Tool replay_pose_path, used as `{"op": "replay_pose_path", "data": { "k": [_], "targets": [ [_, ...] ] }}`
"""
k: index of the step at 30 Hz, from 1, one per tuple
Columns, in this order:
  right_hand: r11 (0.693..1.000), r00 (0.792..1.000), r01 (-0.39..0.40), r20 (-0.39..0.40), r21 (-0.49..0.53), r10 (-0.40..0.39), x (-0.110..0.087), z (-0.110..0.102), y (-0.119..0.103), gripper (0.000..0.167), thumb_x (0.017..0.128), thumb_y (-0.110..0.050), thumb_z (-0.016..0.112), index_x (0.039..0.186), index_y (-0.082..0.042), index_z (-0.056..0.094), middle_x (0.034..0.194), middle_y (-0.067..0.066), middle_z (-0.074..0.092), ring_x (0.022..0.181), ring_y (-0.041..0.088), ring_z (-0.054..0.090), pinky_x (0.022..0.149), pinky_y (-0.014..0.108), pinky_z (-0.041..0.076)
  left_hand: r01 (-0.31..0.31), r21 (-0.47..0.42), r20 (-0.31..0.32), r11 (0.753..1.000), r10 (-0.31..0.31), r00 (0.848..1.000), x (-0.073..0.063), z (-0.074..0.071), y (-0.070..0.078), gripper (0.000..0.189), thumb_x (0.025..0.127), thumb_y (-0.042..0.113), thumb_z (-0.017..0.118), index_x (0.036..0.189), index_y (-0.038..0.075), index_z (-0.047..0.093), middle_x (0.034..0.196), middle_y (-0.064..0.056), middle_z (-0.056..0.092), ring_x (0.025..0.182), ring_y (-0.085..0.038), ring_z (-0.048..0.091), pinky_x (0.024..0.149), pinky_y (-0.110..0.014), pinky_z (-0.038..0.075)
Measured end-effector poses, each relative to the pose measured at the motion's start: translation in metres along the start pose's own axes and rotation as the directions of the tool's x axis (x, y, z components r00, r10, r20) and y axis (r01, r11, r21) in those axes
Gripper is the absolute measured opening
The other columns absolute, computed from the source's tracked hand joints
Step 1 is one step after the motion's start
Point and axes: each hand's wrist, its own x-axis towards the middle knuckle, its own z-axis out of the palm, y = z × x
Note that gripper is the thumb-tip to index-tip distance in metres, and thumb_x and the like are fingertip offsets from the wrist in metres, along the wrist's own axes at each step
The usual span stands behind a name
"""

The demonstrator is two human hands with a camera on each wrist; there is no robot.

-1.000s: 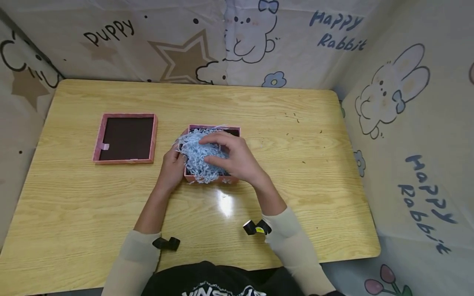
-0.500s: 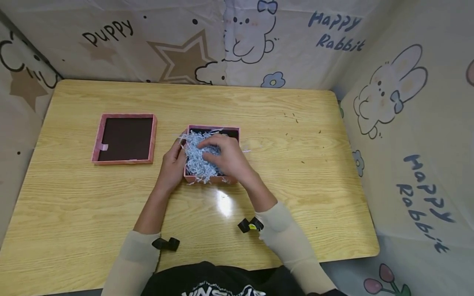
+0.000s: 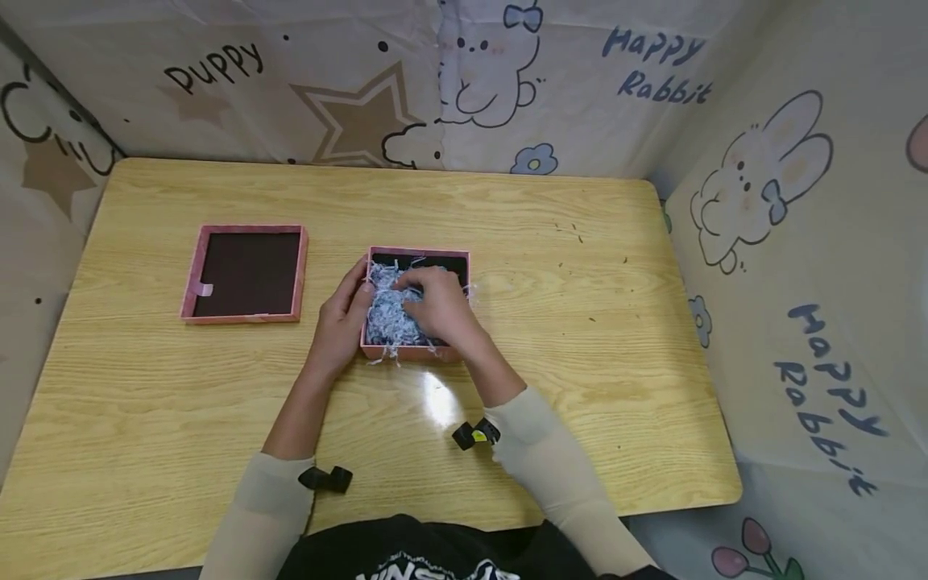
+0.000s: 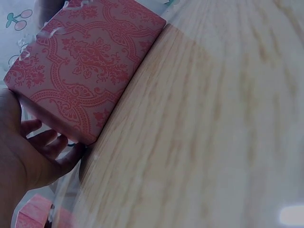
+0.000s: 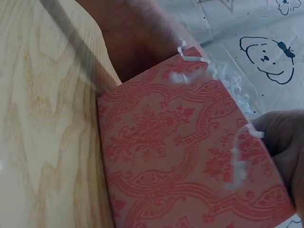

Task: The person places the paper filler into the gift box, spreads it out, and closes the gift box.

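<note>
An open pink box (image 3: 413,353) with a raised damask pattern sits on the table, its inside black. Light-blue shredded paper (image 3: 390,318) fills most of it, and a few strands hang over the front wall. My left hand (image 3: 341,318) grips the left side, thumb at the rim; in the left wrist view its fingers (image 4: 50,142) curl against the box wall. Inside the box, my right hand (image 3: 444,306) presses on the shredded paper with thumb and index finger apart. Its other fingers are hidden. The right wrist view shows the patterned wall (image 5: 166,137) and part of this hand.
A pink-rimmed, black-lined box lid (image 3: 250,274) with a small pale tab lies inside-up to the left. Small dark scraps (image 3: 577,234) are scattered on the wooden table (image 3: 594,387) at the right. Printed cloth (image 3: 239,105) hangs behind and beside it.
The shredded paper has sunk lower into the box, and more black lining shows at the back. My right hand has shifted left and down with it; the left hand's thumb has come over the rim.
</note>
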Motion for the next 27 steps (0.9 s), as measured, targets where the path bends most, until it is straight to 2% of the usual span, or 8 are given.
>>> {"op": "replay_pose_path", "data": {
  "k": [3, 8, 12, 16, 19, 21, 24, 27],
  "targets": [
    [1.0, 1.0, -0.02, -0.014, -0.002, 0.02, 0.002, 0.002, 0.0, 0.025, 0.092, 0.003, 0.075, 0.113, -0.008, 0.08, 0.123, 0.01, 0.076, 0.093, 0.022, 0.062, 0.078, 0.029, 0.048, -0.007, 0.001, 0.002, 1.0, 0.007, 1.0, 0.0, 0.0, -0.001, 0.054, 0.114, 0.043, 0.046, 0.166, 0.036, 0.036, 0.169, 0.005, 0.037, 0.157, -0.019, 0.031, 0.127, -0.049, 0.026],
    [1.0, 1.0, 0.001, -0.02, 0.014, -0.001, -0.002, -0.004, -0.003, 0.026, 0.096, -0.003, 0.074, 0.12, -0.011, 0.079, 0.127, 0.006, 0.075, 0.086, 0.021, 0.064, 0.077, 0.03, 0.051, -0.007, -0.008, -0.003, 1.0, 0.007, 1.0, 0.0, 0.0, -0.003, 0.053, 0.113, 0.044, 0.046, 0.165, 0.037, 0.037, 0.168, 0.005, 0.038, 0.155, -0.019, 0.034, 0.127, -0.049, 0.027],
    [0.998, 0.998, 0.043, -0.042, 0.054, -0.04, -0.01, -0.019, -0.01, 0.027, 0.099, -0.01, 0.075, 0.126, -0.011, 0.076, 0.131, 0.005, 0.073, 0.113, 0.02, 0.068, 0.098, 0.035, 0.054, 0.0, -0.017, 0.001, 1.0, 0.0, 1.0, 0.0, -0.001, -0.002, 0.053, 0.114, 0.04, 0.046, 0.166, 0.034, 0.036, 0.168, 0.002, 0.04, 0.154, -0.02, 0.036, 0.126, -0.048, 0.029],
    [0.976, 0.994, 0.088, -0.081, 0.198, -0.073, -0.019, -0.035, -0.014, 0.033, 0.097, -0.01, 0.078, 0.129, -0.006, 0.073, 0.132, 0.007, 0.072, 0.13, 0.022, 0.062, 0.113, 0.036, 0.048, 0.005, -0.031, -0.001, 1.0, -0.005, 1.0, 0.001, 0.0, -0.001, 0.053, 0.115, 0.031, 0.046, 0.166, 0.029, 0.036, 0.168, 0.0, 0.04, 0.154, -0.019, 0.036, 0.127, -0.045, 0.028],
    [0.927, 0.99, 0.119, -0.114, 0.357, -0.083, -0.025, -0.044, -0.014, 0.038, 0.095, -0.008, 0.08, 0.131, -0.003, 0.071, 0.133, 0.009, 0.071, 0.131, 0.021, 0.062, 0.114, 0.032, 0.047, 0.012, -0.034, 0.002, 0.999, -0.012, 1.0, 0.001, 0.0, 0.0, 0.053, 0.115, 0.028, 0.046, 0.167, 0.027, 0.035, 0.169, 0.0, 0.038, 0.155, -0.019, 0.034, 0.127, -0.044, 0.027],
    [0.873, 0.987, 0.15, -0.12, 0.464, -0.106, -0.03, -0.048, -0.013, 0.039, 0.094, -0.004, 0.08, 0.132, 0.001, 0.07, 0.134, 0.013, 0.069, 0.131, 0.025, 0.062, 0.113, 0.032, 0.048, 0.016, -0.028, 0.007, 0.999, -0.016, 1.0, 0.002, 0.001, 0.001, 0.054, 0.115, 0.027, 0.046, 0.167, 0.026, 0.034, 0.169, -0.001, 0.037, 0.155, -0.021, 0.034, 0.127, -0.046, 0.027],
    [0.783, 0.983, 0.182, -0.081, 0.594, -0.167, -0.034, -0.049, -0.012, 0.042, 0.093, 0.002, 0.079, 0.132, 0.004, 0.067, 0.135, 0.019, 0.066, 0.13, 0.03, 0.063, 0.11, 0.036, 0.051, 0.017, -0.017, 0.002, 1.0, -0.017, 1.0, 0.003, 0.002, 0.0, 0.055, 0.114, 0.028, 0.046, 0.168, 0.026, 0.034, 0.169, -0.002, 0.038, 0.155, -0.022, 0.034, 0.127, -0.047, 0.028],
    [0.734, 0.974, 0.189, -0.032, 0.652, -0.223, -0.036, -0.045, -0.011, 0.045, 0.091, 0.005, 0.08, 0.133, 0.005, 0.065, 0.135, 0.02, 0.065, 0.129, 0.031, 0.063, 0.108, 0.04, 0.053, 0.008, -0.019, -0.007, 1.0, -0.008, 1.0, 0.003, 0.002, -0.001, 0.054, 0.114, 0.029, 0.046, 0.167, 0.026, 0.036, 0.168, -0.002, 0.04, 0.154, -0.022, 0.037, 0.126, -0.046, 0.029]
  ]
}}
